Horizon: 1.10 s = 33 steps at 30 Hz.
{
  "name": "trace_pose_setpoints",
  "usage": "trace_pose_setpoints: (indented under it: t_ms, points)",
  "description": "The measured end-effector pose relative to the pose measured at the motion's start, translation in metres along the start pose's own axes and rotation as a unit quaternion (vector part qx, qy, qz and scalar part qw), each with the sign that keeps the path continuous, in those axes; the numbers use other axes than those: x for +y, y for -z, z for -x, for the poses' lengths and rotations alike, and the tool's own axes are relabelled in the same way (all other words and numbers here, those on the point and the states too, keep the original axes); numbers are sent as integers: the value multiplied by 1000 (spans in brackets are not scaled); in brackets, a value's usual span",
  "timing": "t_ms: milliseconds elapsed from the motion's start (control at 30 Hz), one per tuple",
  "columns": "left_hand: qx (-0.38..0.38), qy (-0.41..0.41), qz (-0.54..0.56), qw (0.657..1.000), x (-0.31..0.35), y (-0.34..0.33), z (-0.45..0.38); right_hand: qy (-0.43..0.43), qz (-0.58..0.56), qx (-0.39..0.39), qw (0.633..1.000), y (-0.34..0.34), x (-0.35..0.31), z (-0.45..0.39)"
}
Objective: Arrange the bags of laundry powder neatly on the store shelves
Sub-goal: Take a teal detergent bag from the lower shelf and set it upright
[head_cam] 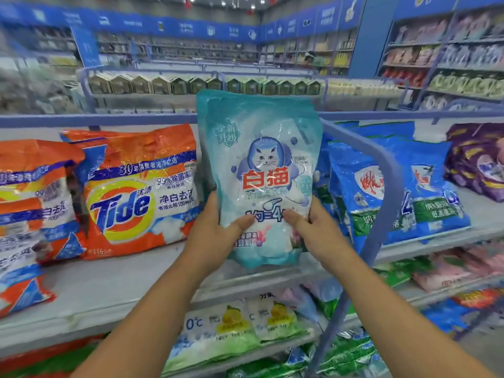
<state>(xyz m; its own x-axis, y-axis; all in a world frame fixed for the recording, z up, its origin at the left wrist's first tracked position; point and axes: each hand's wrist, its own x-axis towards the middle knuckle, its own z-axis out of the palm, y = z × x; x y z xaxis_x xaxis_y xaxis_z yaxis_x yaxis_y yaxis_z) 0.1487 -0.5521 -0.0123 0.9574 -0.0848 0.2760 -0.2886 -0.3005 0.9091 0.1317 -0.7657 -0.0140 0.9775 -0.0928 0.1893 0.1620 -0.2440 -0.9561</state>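
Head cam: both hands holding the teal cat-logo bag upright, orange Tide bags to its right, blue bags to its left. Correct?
Not quite: the sides are swapped. In the head view the orange Tide bags lie to the left of the teal cat-logo bag, and the blue bags lie to its right. The rest holds: the left hand and right hand both hold the bag upright.

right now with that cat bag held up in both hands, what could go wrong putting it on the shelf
The teal cat bag is gripped only near its bottom by the left hand and right hand, so its tall top may flop over. The gap between the Tide bag and the blue divider rail looks tight, so it may snag or nudge them.
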Motion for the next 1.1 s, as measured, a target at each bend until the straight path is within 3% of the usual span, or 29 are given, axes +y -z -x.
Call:
trace_pose_setpoints:
  t_ms: [200, 467, 733, 933, 1033, 1100]
  points:
    - [-32, 29, -108, 993, -12, -14, 21, 11, 31, -34, 999, 16, 27, 15]
    - [112, 82, -146, 980, -1, -46, 45, 1, 6, -47, 999, 19, 31, 25]
    - [93, 79, -148, 981, -6, -53, 37, 12, 32, -68, 997, 28, 37, 21]
    - [11, 126, -84, 988, -5, -45, 29, -1, -13, -53, 999, 30, 42, 21]
    - [24, 133, -96, 986, 1, -45, 34, -8, 27, -29, 999, 24, 31, 33]
    - [64, 114, -122, 984, 7, -46, 46, -3, 97, 26, 995, 16, 29, 43]
